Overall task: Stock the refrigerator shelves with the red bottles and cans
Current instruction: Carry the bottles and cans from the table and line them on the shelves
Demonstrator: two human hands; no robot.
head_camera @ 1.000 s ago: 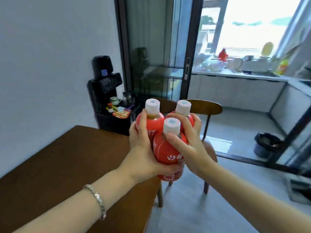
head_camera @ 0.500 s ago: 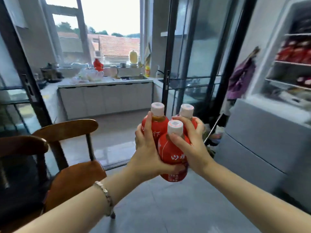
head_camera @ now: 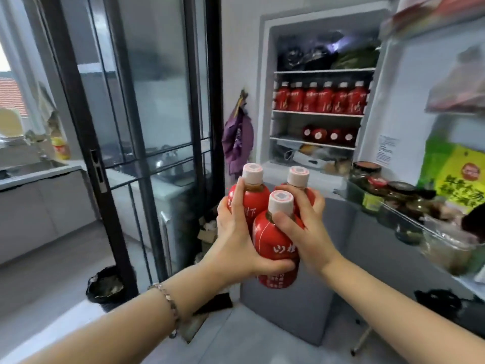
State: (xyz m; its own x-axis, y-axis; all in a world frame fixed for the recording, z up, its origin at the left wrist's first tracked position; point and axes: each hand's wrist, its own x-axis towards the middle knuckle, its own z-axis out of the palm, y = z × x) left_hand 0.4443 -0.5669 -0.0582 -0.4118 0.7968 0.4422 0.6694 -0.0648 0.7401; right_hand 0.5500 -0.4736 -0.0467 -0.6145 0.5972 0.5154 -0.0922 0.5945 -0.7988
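Red bottles (head_camera: 274,245), three bunched, are being held before the open refrigerator (head_camera: 265,82). Left hand (head_camera: 236,237) and right hand (head_camera: 311,232) are clasping them, fingers (head_camera: 278,265) curled round. Advised: setting one down at a time onto its part-filled shelf (head_camera: 286,139).

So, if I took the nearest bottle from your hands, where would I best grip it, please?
Grip the cap and neck of the nearest bottle, with your fingers coming straight down from above. It stands upright with the cap sticking up free. The left hand curls round its lower body and the right hand presses a thumb on its shoulder, so the sides are taken.
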